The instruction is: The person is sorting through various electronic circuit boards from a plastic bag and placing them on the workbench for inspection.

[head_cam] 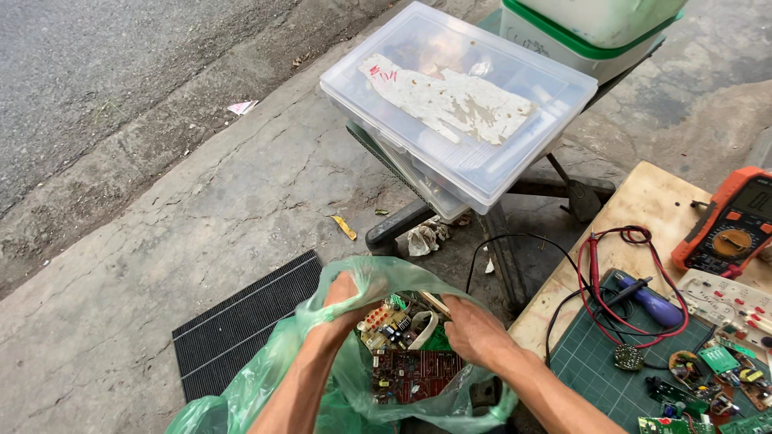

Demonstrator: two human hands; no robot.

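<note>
Head view showed your left hand [342, 299] clenched on the green bag's [265, 378] rim, pulling it open. Your right hand [474, 329] reached inside the bag, its grip hidden, among circuit boards [406, 358]. Picking one probably needed careful fingers.

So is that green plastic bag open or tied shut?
Open: the left hand holds the green bag's rim back, and circuit boards show inside.

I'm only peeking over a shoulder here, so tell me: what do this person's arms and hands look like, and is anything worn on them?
Both forearms are bare as far as the picture shows: no sleeves in view. The left hand and right hand wear no gloves, and I can see no watch, ring or bracelet. The arms look lean.
</note>
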